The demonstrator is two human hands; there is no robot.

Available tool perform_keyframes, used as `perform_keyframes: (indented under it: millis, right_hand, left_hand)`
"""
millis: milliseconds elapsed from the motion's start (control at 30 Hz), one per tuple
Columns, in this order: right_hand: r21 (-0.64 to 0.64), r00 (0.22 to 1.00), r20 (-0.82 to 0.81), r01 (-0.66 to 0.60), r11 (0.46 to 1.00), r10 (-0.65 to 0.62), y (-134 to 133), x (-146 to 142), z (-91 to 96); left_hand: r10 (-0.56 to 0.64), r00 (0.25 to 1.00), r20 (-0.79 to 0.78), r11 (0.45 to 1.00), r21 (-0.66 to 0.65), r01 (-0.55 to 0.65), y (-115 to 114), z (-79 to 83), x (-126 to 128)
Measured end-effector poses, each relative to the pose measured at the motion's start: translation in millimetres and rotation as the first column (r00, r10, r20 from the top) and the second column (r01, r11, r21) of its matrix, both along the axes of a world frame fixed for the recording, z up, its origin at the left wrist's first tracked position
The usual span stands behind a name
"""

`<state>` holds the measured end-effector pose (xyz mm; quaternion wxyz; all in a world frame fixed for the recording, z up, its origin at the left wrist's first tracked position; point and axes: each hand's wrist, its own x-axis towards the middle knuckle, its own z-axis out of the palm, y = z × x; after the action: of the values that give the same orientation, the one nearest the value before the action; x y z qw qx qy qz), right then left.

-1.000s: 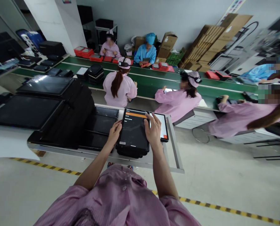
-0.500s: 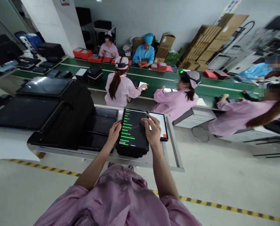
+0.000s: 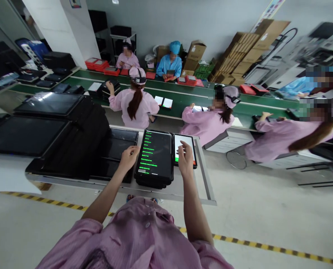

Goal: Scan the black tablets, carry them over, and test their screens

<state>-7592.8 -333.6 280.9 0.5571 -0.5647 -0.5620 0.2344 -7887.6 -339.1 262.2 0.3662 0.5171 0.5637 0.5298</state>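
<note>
A black tablet [image 3: 157,155] with lines of green text on a dark screen lies on top of a stack of similar tablets in front of me. By its left edge is my left hand [image 3: 128,158], fingers loosely bent and apart; whether they touch the edge I cannot tell. My right hand [image 3: 185,157] hovers over a second tablet [image 3: 193,146], its fingers bent and spread with nothing held. That second tablet has a lit white screen with coloured patches at its lower edge, and the hand hides part of it.
Dark tablets [image 3: 120,144] lie left of the stack on the metal-framed cart [image 3: 208,183]. Farther left stand bulky black devices with large screens [image 3: 28,136]. Beyond, several co-workers in pink and blue sit along a green conveyor [image 3: 180,108]. Cardboard boxes [image 3: 239,52] lean by the wall.
My right hand has moved off the green-text tablet to the right, over the white-screen one. My left hand has drawn slightly left. A co-worker in pink has reached toward the black stack on the conveyor.
</note>
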Motion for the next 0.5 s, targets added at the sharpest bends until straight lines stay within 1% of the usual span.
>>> perform_keyframes:
  millis: [33,67,100,133,167,200,267,300,333,367,400,433,500]
  right_hand:
    - [-0.099,0.993,-0.103,-0.061,0.993,0.051,-0.7,4.9,-5.1]
    - [-0.188,0.970,-0.209,-0.163,0.969,0.122,-1.9,9.3,-9.6]
    - [-0.252,0.931,-0.314,-0.272,0.929,0.187,-3.7,13.2,-13.6]
    - [-0.293,0.885,-0.408,-0.360,0.886,0.225,-5.9,17.1,-17.1]
    - [-0.321,0.844,-0.486,-0.411,0.853,0.224,-8.5,21.4,-20.3]
    - [-0.343,0.813,-0.549,-0.429,0.836,0.192,-11.1,26.6,-23.6]
    - [-0.380,0.763,-0.639,-0.420,0.824,0.094,-14.8,41.8,-31.0]
    - [-0.392,0.736,-0.675,-0.415,0.821,0.050,-15.0,52.3,-35.2]
    - [-0.404,0.707,-0.708,-0.413,0.816,0.008,-13.6,64.5,-39.4]
    - [-0.422,0.678,-0.734,-0.408,0.810,-0.041,-10.4,78.3,-43.6]
    - [-0.451,0.651,-0.752,-0.396,0.800,-0.101,-5.2,93.1,-47.4]
    - [-0.485,0.628,-0.760,-0.376,0.789,-0.168,1.8,108.4,-50.6]
    - [-0.535,0.595,-0.757,-0.325,0.780,-0.271,21.0,137.8,-55.1]
  left_hand:
    - [-0.016,0.999,-0.036,1.000,-0.004,0.016,0.8,5.7,-1.2]
    - [-0.038,0.996,-0.080,0.999,-0.003,0.038,1.0,12.1,-0.2]
    - [-0.068,0.989,-0.135,0.998,0.004,0.069,0.6,18.9,3.1]
    - [-0.103,0.976,-0.194,0.994,0.016,0.108,-0.4,26.0,8.5]
    - [-0.143,0.958,-0.249,0.988,0.026,0.155,-1.8,33.3,15.7]
    - [-0.190,0.936,-0.295,0.978,0.029,0.208,-3.3,40.4,24.0]
    - [-0.294,0.890,-0.348,0.948,0.012,0.318,-5.5,52.8,40.1]
    - [-0.335,0.869,-0.365,0.933,0.000,0.360,-5.6,57.3,46.1]
    - [-0.351,0.854,-0.384,0.926,-0.004,0.378,-5.0,60.1,49.9]
    - [-0.336,0.848,-0.409,0.930,-0.001,0.367,-3.7,60.7,51.3]
    - [-0.287,0.851,-0.440,0.946,0.010,0.324,-1.8,58.9,50.1]
    - [-0.209,0.857,-0.471,0.968,0.026,0.250,0.3,54.7,47.0]
    - [-0.044,0.858,-0.512,0.997,0.037,0.073,4.3,40.3,36.9]
